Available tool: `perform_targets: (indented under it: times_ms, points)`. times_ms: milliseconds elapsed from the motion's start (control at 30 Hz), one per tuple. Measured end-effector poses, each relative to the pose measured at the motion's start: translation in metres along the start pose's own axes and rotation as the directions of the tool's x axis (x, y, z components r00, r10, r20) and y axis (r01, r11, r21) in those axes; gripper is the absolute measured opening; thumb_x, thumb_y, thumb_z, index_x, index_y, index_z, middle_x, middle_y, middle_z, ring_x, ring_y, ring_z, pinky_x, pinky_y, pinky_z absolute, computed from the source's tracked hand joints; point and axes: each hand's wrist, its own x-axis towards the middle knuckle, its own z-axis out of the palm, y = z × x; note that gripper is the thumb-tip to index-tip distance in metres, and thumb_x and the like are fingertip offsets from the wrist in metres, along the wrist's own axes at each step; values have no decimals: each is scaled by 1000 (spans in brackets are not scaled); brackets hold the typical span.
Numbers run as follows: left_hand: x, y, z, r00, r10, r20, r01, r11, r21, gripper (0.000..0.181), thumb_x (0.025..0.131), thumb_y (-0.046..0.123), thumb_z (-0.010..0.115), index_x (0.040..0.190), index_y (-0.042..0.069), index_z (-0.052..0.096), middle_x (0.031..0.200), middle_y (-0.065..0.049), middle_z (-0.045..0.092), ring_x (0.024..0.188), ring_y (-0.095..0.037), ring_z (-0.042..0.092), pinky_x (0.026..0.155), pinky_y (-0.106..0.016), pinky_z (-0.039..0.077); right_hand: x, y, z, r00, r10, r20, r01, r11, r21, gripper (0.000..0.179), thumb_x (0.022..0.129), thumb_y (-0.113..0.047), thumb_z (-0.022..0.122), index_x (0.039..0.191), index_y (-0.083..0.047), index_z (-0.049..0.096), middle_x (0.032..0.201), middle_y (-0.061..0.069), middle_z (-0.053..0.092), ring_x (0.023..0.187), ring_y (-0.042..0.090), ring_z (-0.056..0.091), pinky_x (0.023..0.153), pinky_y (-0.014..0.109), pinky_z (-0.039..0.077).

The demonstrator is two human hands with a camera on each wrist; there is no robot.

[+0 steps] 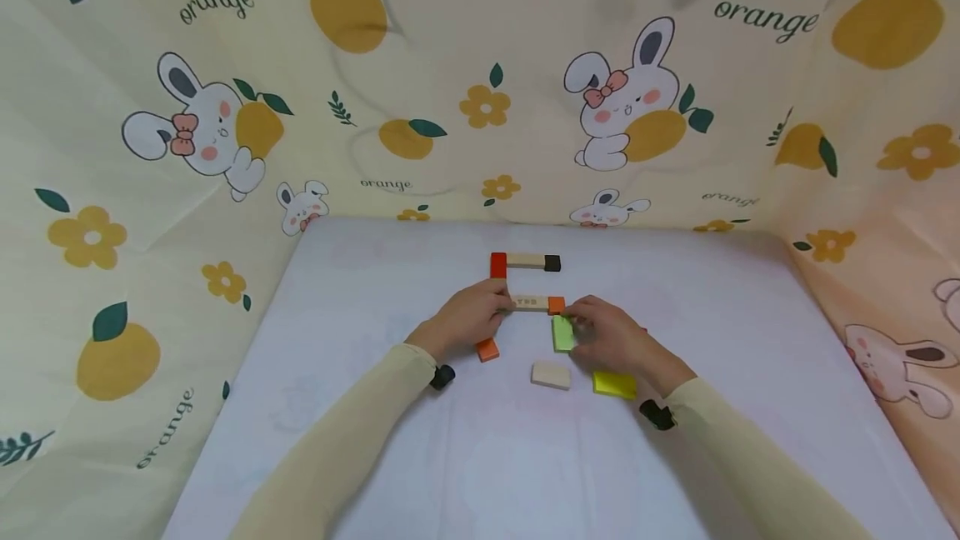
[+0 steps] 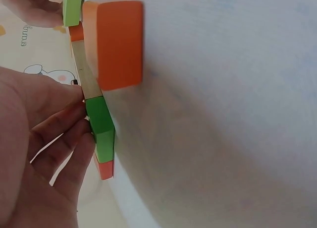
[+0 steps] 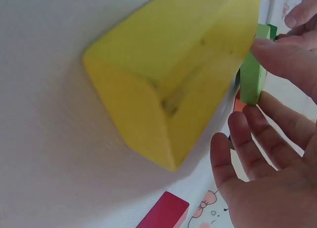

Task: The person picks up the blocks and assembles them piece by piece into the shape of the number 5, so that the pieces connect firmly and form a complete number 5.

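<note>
My left hand (image 1: 468, 315) bends over a green block (image 2: 100, 121), its thumb and fingertips pinching it; from the head the hand hides this block. To its right lies a wooden block (image 1: 531, 303) with small dark markings, ending at a small orange block (image 1: 556, 305). A light green block (image 1: 562, 334) sits just below that orange end. My right hand (image 1: 609, 336) grips it between thumb and fingertips, at opposite ends in the right wrist view. Above my left fingers, a red block (image 1: 498, 265) joins another wooden block (image 1: 525, 260) with a black block (image 1: 552, 263) at its tip.
An orange block (image 1: 487, 349) lies beneath my left wrist. Nearer to me are a loose wooden block (image 1: 551, 375) and a yellow block (image 1: 614, 384). A red block (image 3: 166, 212) shows beyond my right hand. Printed cloth (image 1: 450, 182) rises behind the white table (image 1: 375, 457).
</note>
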Motion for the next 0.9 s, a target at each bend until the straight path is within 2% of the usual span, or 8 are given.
perform_targets:
  times_ms: [200,333,900]
  points:
    - [0,1,0,1000,0,-22,0,1000,4,28,107,12,67,133,12,79,120,3,60,105,-12,54,96,-25,51,1,0,1,1000,-18,-14,17,999,-33,62,88,-18,91,145,-11,68,140,8,62,122,30,60,108,57,52]
    - [0,2,0,1000,0,-14,0,1000,-5,29,108,11,65,133,12,79,121,3,60,106,-12,54,97,-25,51,0,-2,0,1000,-9,-17,8,999,-31,63,88,-19,91,146,-10,67,141,9,62,123,31,59,109,58,50]
    - [-1,4,1,1000,-11,2,11,1000,5,30,107,14,67,136,12,78,123,3,61,108,-12,55,98,-25,51,-2,0,2,999,18,-31,-17,999,31,52,90,-14,91,138,-13,70,139,5,65,122,28,61,111,56,50]
